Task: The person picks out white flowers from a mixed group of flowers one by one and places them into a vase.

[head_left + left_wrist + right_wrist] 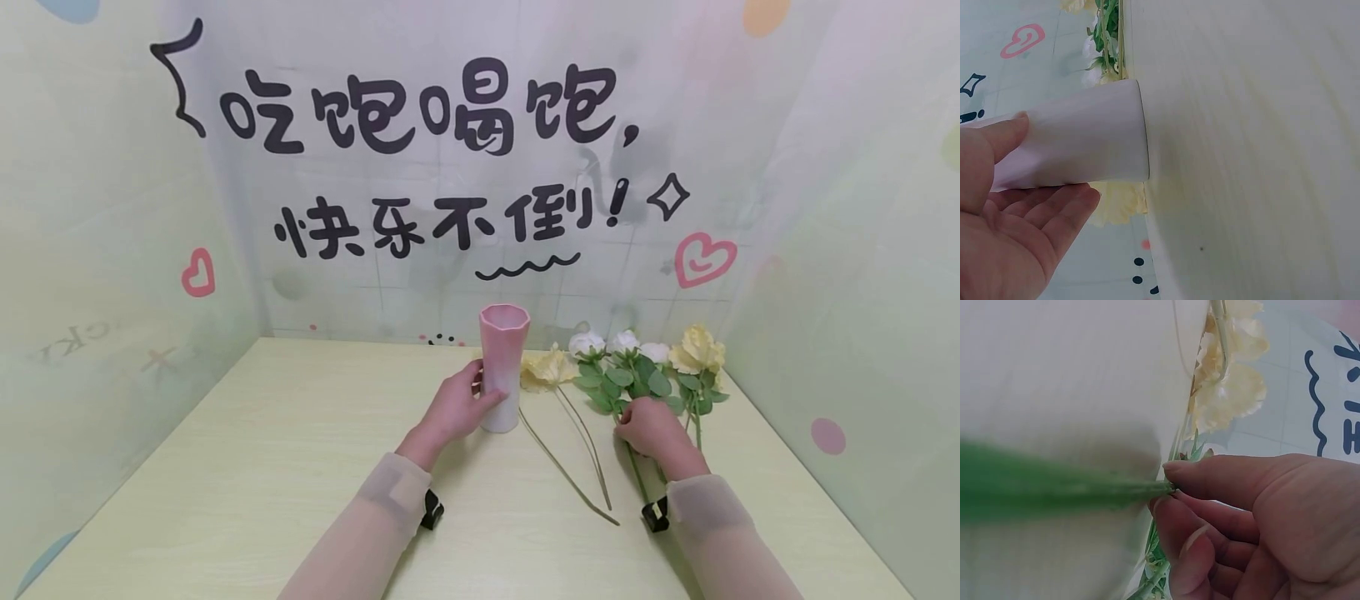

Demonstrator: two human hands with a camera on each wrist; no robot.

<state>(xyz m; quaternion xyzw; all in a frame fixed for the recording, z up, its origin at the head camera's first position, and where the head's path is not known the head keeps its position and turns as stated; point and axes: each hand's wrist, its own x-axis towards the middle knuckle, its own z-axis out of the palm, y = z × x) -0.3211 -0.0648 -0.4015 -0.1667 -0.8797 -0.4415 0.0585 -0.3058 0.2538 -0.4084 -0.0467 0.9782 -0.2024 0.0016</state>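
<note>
A tall vase (501, 367), pink at the rim and fading to white below, stands upright on the table. My left hand (455, 408) grips its lower half, thumb across the front and fingers around the far side, as the left wrist view (1029, 206) also has it. Between thumb and index finger, my right hand (654, 429) pinches a green flower stem (1097, 490). In the head view this stem runs up to white flowers (624, 342) with green leaves (618, 379). Blurred in the right wrist view, the stem's near end points toward the camera.
Right of the vase lies a yellow flower (551, 368) with thin stems (566, 471) reaching toward the front. Another yellow flower (697, 350) lies at the far right, by the side wall. A printed curtain (450, 167) closes off the back of the table (247, 467).
</note>
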